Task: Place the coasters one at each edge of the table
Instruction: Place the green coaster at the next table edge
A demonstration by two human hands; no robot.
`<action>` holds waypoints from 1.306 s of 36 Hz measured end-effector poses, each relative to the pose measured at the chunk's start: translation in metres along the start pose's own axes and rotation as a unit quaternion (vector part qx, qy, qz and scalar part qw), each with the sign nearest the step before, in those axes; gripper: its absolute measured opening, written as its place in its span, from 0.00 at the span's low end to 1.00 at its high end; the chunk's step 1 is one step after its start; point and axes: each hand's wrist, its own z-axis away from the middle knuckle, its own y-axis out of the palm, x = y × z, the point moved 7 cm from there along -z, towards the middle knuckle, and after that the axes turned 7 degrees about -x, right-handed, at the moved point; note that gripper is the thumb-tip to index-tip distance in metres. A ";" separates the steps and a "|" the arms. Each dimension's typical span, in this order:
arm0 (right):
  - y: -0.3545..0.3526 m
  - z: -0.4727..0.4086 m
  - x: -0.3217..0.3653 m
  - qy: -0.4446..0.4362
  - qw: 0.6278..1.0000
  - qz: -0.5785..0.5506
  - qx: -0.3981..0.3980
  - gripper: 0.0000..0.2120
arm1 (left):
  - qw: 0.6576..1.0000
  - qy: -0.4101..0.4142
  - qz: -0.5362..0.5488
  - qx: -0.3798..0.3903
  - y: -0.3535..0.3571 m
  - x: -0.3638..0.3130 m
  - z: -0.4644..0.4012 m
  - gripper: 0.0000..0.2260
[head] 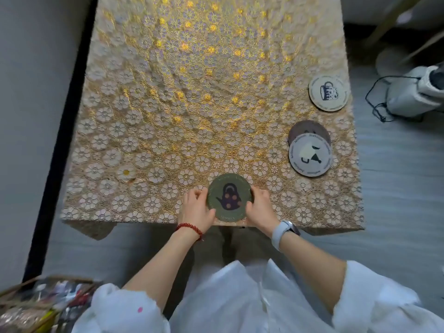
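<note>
A green round coaster (pixel 228 197) with a dark teapot print lies at the middle of the table's near edge. My left hand (pixel 195 209) grips its left rim and my right hand (pixel 260 207) grips its right rim. A cream coaster (pixel 328 92) with a mug print lies by the right edge, farther back. Nearer on the right, a grey-white coaster (pixel 310 155) overlaps a dark brown coaster (pixel 307 128), hiding most of it. The table (pixel 168 92) wears a gold floral lace cloth.
A dark strip and grey wall run along the table's left side. A white appliance (pixel 413 92) with a black cord sits on the floor to the right. A basket of mixed items (pixel 40 304) stands at the lower left.
</note>
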 end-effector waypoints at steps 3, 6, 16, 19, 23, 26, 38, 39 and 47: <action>0.009 0.005 0.005 0.014 1.000 -0.013 -0.021 0.22 | 1.000 0.001 0.013 0.000 0.000 0.002 -0.004 0.27; 0.008 0.007 0.005 0.019 0.999 -0.020 -0.041 0.22 | 0.999 0.003 0.033 0.003 -0.002 0.003 -0.006 0.26; 0.009 0.012 0.002 0.014 0.999 -0.033 -0.016 0.19 | 0.998 0.038 -0.048 -0.016 -0.006 0.009 -0.003 0.30; 0.008 0.011 0.003 0.005 0.999 -0.041 -0.009 0.19 | 0.993 0.060 -0.097 -0.036 -0.007 0.011 0.001 0.33; 0.009 0.013 0.004 -0.010 0.999 -0.043 -0.001 0.21 | 0.990 0.072 -0.112 -0.048 -0.005 0.016 0.003 0.34; 0.009 0.014 0.002 -0.015 1.000 -0.018 -0.008 0.23 | 0.989 0.076 -0.111 -0.060 -0.005 0.016 0.003 0.34; 0.013 0.024 0.007 -0.072 0.993 0.091 -0.011 0.25 | 0.985 0.091 -0.132 -0.060 -0.007 0.014 0.008 0.35; 0.013 0.024 0.006 -0.072 0.993 0.088 -0.009 0.26 | 0.985 0.090 -0.133 -0.058 -0.007 0.014 0.007 0.34; 0.000 0.018 -0.001 -0.064 0.997 0.043 -0.028 0.22 | 0.993 0.067 -0.081 -0.044 -0.016 0.018 -0.003 0.30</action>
